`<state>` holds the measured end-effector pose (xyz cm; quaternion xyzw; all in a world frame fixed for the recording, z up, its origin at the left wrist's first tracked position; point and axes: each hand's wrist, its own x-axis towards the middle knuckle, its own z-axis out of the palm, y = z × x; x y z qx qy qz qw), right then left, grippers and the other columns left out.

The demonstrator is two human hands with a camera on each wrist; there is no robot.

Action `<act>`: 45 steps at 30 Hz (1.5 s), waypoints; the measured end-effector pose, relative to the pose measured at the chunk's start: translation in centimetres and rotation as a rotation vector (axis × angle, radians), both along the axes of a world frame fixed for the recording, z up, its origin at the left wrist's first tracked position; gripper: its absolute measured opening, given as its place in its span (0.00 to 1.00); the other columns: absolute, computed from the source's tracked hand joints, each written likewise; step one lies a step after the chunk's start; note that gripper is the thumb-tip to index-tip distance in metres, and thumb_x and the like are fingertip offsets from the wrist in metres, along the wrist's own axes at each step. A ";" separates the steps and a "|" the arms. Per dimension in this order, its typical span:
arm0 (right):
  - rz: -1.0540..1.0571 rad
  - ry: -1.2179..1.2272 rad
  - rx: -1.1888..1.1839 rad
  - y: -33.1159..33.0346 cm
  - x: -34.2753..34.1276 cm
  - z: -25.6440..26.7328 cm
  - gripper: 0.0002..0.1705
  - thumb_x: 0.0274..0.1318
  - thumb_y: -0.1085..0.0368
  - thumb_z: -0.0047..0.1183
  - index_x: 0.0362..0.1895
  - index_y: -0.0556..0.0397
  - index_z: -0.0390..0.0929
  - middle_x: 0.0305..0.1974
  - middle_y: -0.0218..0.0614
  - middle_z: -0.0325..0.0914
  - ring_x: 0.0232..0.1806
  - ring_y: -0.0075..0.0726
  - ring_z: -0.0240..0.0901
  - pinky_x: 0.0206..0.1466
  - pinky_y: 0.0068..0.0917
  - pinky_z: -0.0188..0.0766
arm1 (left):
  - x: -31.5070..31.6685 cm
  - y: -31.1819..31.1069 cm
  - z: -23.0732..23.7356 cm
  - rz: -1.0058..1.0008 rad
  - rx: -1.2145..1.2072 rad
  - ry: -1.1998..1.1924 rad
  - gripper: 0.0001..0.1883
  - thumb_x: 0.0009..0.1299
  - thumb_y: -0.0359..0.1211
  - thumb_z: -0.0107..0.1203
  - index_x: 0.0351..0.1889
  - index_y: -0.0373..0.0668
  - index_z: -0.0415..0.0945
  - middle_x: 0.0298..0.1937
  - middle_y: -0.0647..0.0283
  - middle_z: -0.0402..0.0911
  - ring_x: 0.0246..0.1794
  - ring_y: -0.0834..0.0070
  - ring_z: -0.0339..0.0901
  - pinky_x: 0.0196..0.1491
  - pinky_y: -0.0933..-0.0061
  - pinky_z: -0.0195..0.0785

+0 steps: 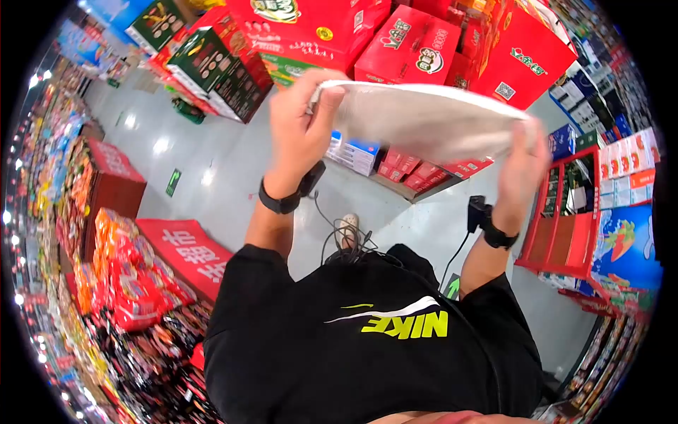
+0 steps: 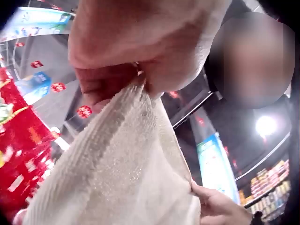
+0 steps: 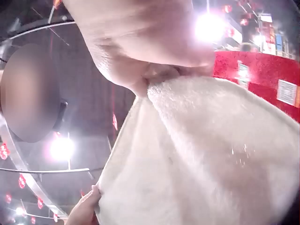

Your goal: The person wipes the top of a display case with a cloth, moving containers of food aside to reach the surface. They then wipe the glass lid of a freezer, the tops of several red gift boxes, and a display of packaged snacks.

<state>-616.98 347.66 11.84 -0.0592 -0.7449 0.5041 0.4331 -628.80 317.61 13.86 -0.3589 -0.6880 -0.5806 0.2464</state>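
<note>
A cream-white cloth [image 1: 424, 120] with a fluffy, towel-like surface is stretched between my two hands in front of the red boxes. My left hand [image 1: 298, 134] pinches one end of it between thumb and fingers. At the other end my right hand [image 1: 521, 169], slightly blurred, grips the edge. In the left wrist view the cloth [image 2: 126, 159] hangs in folds from the left fingers, with ribbing along one side. From the right wrist, the cloth [image 3: 206, 140] fans out below the pinching fingertips.
Stacked red gift boxes [image 1: 409, 46] stand ahead, just beyond the cloth. Green-and-black boxes [image 1: 219, 74] are at the front left, bagged red goods [image 1: 134, 275] to the left. A red shelf [image 1: 554, 233] stands at the right. Cables [image 1: 346, 244] hang near my feet above the grey floor [image 1: 191, 191].
</note>
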 end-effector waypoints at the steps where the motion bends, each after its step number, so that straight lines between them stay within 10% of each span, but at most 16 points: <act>1: -0.108 0.183 0.046 0.0 -0.3 1.6 0.10 0.72 0.65 0.54 0.47 0.60 0.81 0.43 0.32 0.82 0.45 0.25 0.75 0.51 0.26 0.72 | -0.7 0.3 2.1 0.005 0.015 0.139 0.05 0.74 0.30 0.60 0.41 0.37 0.82 0.31 0.60 0.85 0.29 0.76 0.80 0.35 0.78 0.71; 5: -0.181 0.320 0.330 -2.7 -2.7 3.2 0.09 0.66 0.73 0.53 0.47 0.62 0.81 0.48 0.43 0.82 0.50 0.40 0.79 0.56 0.33 0.74 | -7.5 2.3 2.9 -0.173 0.074 0.430 0.07 0.66 0.21 0.61 0.41 0.39 0.81 0.42 0.60 0.87 0.46 0.62 0.84 0.48 0.68 0.76; 12: -0.127 -0.328 0.576 0.3 -8.0 -13.3 0.14 0.57 0.67 0.64 0.48 0.53 0.85 0.62 0.43 0.75 0.69 0.54 0.67 0.71 0.47 0.63 | -13.8 2.9 -13.0 -0.060 -0.414 0.097 0.13 0.63 0.21 0.60 0.45 0.39 0.81 0.57 0.53 0.83 0.65 0.51 0.75 0.66 0.55 0.69; 16: -0.019 -0.432 0.482 -1.5 -6.6 -12.4 0.18 0.56 0.62 0.66 0.51 0.51 0.84 0.65 0.44 0.74 0.74 0.56 0.62 0.74 0.50 0.60 | -12.0 2.8 -12.0 -0.232 -0.634 -0.132 0.17 0.67 0.22 0.58 0.54 0.40 0.79 0.68 0.51 0.76 0.75 0.51 0.66 0.70 0.57 0.65; 28: -0.116 -0.423 0.856 -0.2 -17.4 -13.1 0.33 0.64 0.52 0.56 0.66 0.61 0.73 0.70 0.49 0.71 0.76 0.51 0.61 0.78 0.49 0.54 | -17.7 15.3 -14.6 0.088 -0.723 0.331 0.27 0.75 0.42 0.53 0.66 0.35 0.73 0.70 0.46 0.73 0.73 0.49 0.67 0.74 0.49 0.57; 45: -0.208 -0.436 0.884 1.6 -18.5 -13.4 0.32 0.64 0.49 0.56 0.64 0.58 0.76 0.69 0.48 0.71 0.74 0.50 0.63 0.78 0.49 0.55 | -19.9 17.1 -14.8 0.014 -0.849 0.336 0.31 0.75 0.47 0.50 0.71 0.36 0.70 0.73 0.48 0.70 0.76 0.52 0.63 0.76 0.47 0.53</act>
